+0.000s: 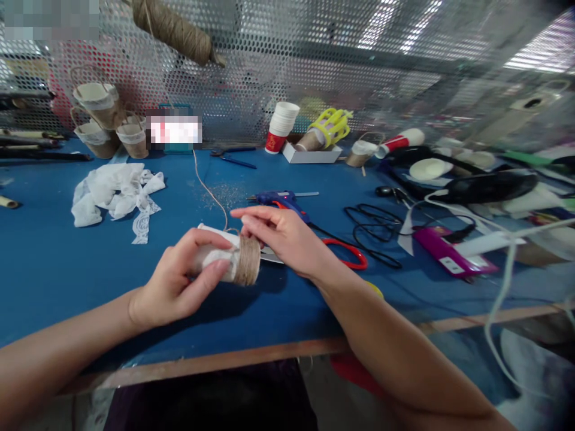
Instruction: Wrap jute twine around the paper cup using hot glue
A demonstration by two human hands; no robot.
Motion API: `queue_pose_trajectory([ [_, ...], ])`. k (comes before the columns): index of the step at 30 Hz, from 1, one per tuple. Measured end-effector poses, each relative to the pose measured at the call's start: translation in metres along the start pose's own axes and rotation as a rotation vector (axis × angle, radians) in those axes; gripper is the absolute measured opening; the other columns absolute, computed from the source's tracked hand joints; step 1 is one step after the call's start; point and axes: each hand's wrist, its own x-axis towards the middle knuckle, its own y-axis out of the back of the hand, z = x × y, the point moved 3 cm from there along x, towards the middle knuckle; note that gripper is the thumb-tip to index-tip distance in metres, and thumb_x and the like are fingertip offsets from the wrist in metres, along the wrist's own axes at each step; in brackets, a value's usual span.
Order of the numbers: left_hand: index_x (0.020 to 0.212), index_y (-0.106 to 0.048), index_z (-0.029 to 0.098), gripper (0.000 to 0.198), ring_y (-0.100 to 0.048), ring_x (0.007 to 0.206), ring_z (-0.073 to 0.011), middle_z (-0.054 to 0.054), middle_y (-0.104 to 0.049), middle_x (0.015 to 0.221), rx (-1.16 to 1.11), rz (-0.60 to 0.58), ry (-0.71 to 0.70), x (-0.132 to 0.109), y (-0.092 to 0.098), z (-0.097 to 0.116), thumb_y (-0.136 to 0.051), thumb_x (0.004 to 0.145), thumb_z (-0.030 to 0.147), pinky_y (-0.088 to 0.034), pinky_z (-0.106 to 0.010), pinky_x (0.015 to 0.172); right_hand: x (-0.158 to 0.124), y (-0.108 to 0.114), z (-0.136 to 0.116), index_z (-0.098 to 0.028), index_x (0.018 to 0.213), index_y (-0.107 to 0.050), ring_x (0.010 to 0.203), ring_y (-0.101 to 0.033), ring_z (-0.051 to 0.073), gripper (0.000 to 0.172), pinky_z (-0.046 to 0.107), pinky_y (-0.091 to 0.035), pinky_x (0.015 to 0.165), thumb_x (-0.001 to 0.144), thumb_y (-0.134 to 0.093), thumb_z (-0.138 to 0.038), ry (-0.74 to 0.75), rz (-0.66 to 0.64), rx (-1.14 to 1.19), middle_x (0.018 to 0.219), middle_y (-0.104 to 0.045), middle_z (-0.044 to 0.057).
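Note:
My left hand (182,272) grips a white paper cup (215,256) lying tilted on its side above the table. Brown jute twine (248,261) is wound in several close turns around the cup's right end. At that wound end, my right hand (276,233) has its index finger stretched out and its other fingers curled in at the twine; its fingertips are partly hidden. A loose strand (207,187) of the twine runs from the back of the table down to the cup. The big twine spool (173,30) hangs on the mesh above.
Behind my right hand lie a blue glue gun (281,197) and red-handled scissors (354,256). White lace (114,194) is heaped at left. Twine-wrapped cups (101,114), pliers (238,157) and stacked paper cups (281,126) stand or lie at the back. Cables (372,227) and a purple power strip (449,251) crowd the right.

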Motion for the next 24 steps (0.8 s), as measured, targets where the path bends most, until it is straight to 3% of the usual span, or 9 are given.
queue_pose_trajectory([
  [2, 0.096, -0.048, 0.018, 0.013, -0.040, 0.047, -0.0051, 0.002, -0.053, 0.070, -0.092, 0.054, 0.147, 0.003, 0.000, -0.005, -0.049, 0.084, 0.022, -0.034, -0.015, 0.043, 0.000, 0.002, 0.000, -0.013, 0.099, -0.057, 0.061, -0.054, 0.009, 0.026, 0.023, -0.044, 0.057, 0.085, -0.045, -0.031, 0.020, 0.073, -0.006, 0.071, -0.060, 0.001],
  [5, 0.095, -0.049, 0.017, 0.015, -0.043, 0.052, -0.0064, 0.002, -0.053, 0.071, -0.223, 0.129, 0.326, 0.007, -0.001, -0.014, -0.050, 0.084, 0.027, -0.038, -0.015, 0.047, -0.002, 0.002, -0.001, -0.015, 0.083, -0.054, 0.061, -0.054, 0.010, 0.023, 0.024, -0.045, 0.057, 0.083, -0.050, -0.038, 0.049, 0.143, -0.051, 0.071, -0.057, 0.000],
  [9, 0.095, -0.048, 0.017, 0.018, -0.044, 0.052, -0.0071, 0.003, -0.050, 0.066, -0.330, 0.156, 0.459, 0.010, -0.003, -0.024, -0.050, 0.084, 0.031, -0.037, -0.016, 0.048, -0.007, -0.002, -0.003, -0.017, 0.079, -0.051, 0.063, -0.055, 0.011, 0.023, 0.025, -0.046, 0.058, 0.079, -0.055, -0.040, 0.067, 0.143, -0.083, 0.073, -0.056, 0.001],
  [14, 0.095, -0.048, 0.017, 0.021, -0.047, 0.055, -0.0081, 0.002, -0.052, 0.069, -0.352, 0.171, 0.531, 0.011, -0.004, -0.027, -0.049, 0.083, 0.033, -0.039, -0.017, 0.051, -0.010, -0.011, -0.005, -0.017, 0.079, -0.052, 0.068, -0.056, 0.013, 0.021, 0.028, -0.046, 0.064, 0.074, -0.061, -0.036, 0.041, 0.046, -0.210, 0.077, -0.060, 0.003],
  [24, 0.096, -0.047, 0.016, 0.017, -0.047, 0.058, -0.0085, 0.001, -0.054, 0.073, -0.256, 0.135, 0.462, 0.011, -0.005, -0.021, -0.047, 0.084, 0.029, -0.040, -0.019, 0.054, -0.012, -0.019, -0.001, -0.019, 0.077, -0.046, 0.064, -0.052, 0.012, 0.020, 0.029, -0.043, 0.063, 0.071, -0.062, -0.029, 0.001, 0.093, -0.319, 0.072, -0.056, -0.001],
])
